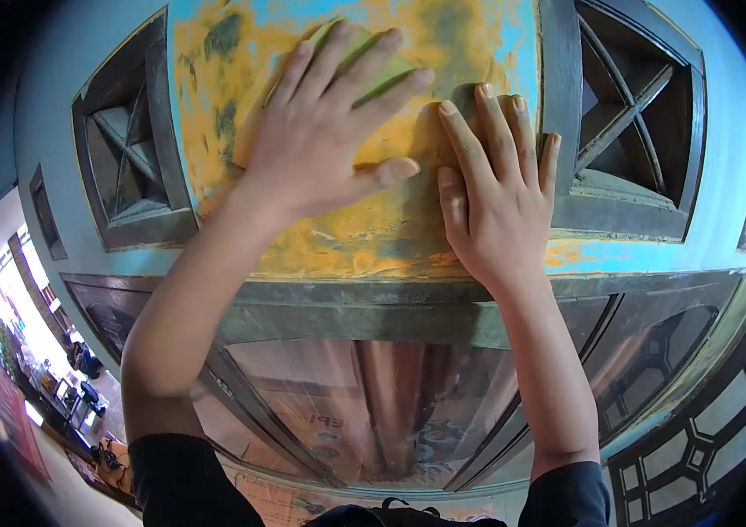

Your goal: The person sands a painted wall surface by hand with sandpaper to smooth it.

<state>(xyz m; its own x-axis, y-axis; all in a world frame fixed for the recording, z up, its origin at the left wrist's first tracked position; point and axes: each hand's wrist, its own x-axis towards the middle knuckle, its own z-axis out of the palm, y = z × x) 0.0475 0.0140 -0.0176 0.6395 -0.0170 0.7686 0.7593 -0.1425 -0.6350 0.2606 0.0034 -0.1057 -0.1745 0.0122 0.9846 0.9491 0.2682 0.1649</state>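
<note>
My left hand (325,127) lies spread over a thin yellow-green sheet (388,77), pressing it flat to the wall. The sheet shows between and beyond the fingers; its lower part is hidden under the palm. To the right, my right hand (505,184) rests with its fingers apart on the wall, holding nothing. Both hands touch a patch of orange-yellow filler (355,237) with grey-green smears and some light blue paint around it. The two hands do not touch each other.
Dark wooden vents with crossed bars stand left (127,154) and right (632,114) of the patch. Below runs a dark wooden beam (373,321) above glass panes (320,386). A bright opening (26,290) is at the far left, a dark lattice (698,439) at lower right.
</note>
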